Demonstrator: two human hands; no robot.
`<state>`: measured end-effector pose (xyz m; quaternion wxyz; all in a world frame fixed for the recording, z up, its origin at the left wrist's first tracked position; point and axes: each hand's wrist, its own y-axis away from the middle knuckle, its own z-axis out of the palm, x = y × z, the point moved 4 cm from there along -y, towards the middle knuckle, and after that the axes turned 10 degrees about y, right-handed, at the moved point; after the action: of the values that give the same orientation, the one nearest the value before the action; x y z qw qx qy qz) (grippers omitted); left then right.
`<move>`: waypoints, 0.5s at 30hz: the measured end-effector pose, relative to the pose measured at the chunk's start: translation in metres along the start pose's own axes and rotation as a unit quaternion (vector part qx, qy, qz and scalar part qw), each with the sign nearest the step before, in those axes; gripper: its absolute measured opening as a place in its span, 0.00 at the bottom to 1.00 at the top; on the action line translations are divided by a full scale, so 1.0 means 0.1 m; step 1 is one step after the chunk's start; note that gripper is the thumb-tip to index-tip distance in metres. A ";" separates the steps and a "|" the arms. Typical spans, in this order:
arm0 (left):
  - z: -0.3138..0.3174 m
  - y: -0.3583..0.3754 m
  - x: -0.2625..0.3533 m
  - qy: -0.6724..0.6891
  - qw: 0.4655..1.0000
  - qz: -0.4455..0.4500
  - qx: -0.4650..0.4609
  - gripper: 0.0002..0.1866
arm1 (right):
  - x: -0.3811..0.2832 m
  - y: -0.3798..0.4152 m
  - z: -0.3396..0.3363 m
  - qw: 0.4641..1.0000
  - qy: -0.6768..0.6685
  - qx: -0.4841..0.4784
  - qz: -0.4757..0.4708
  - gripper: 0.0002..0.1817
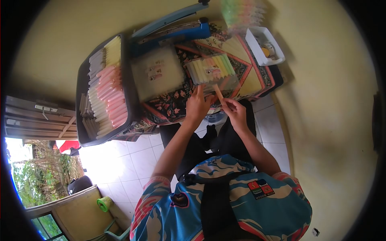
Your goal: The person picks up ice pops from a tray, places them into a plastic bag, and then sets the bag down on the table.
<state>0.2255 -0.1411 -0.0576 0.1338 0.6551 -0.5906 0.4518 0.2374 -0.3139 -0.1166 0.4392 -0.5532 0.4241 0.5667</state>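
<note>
My left hand (pixel 197 106) lies with fingers stretched out at the near edge of a clear plastic bag (pixel 231 83). Inside the bag, a row of pastel sticks (pixel 221 64) in white, pink, yellow and green lies side by side beneath a small printed label (pixel 213 70). Between thumb and fingers, my right hand (pixel 236 113) pinches one pale orange-pink stick (pixel 218 94). That stick slants up toward the bag's near side, its far tip close to my left fingers.
A black tub (pixel 129 80) of pink, white, yellow and greyish sticks stands left. Beside it lie flat clear bags (pixel 157 86) with printed labels. A blue lever-arm sealer (pixel 177 34), filled bags (pixel 243 14) and a white container (pixel 277 56) line the back of the patterned cloth (pixel 167 105).
</note>
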 end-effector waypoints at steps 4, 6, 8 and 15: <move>0.12 -0.01 -0.07 -0.009 1.000 -0.013 0.006 0.15 | -0.03 -0.15 0.16 0.999 0.015 0.025 -0.025 0.13; 0.14 -0.03 -0.10 -0.011 1.000 -0.018 0.006 0.12 | 0.02 -0.24 0.21 0.999 0.023 0.027 -0.029 0.14; 0.13 -0.04 -0.09 -0.005 1.000 0.002 0.019 0.10 | 0.06 -0.32 0.26 0.999 0.034 0.015 -0.024 0.15; 0.11 -0.03 -0.06 0.027 0.999 0.019 0.042 0.06 | -0.05 -0.48 0.39 0.997 0.052 0.018 -0.061 0.13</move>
<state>0.2332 -0.1442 -0.0671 0.1140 0.6365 -0.5795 0.4960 0.2738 -0.2642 -0.1107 0.4601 -0.5987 0.4217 0.5020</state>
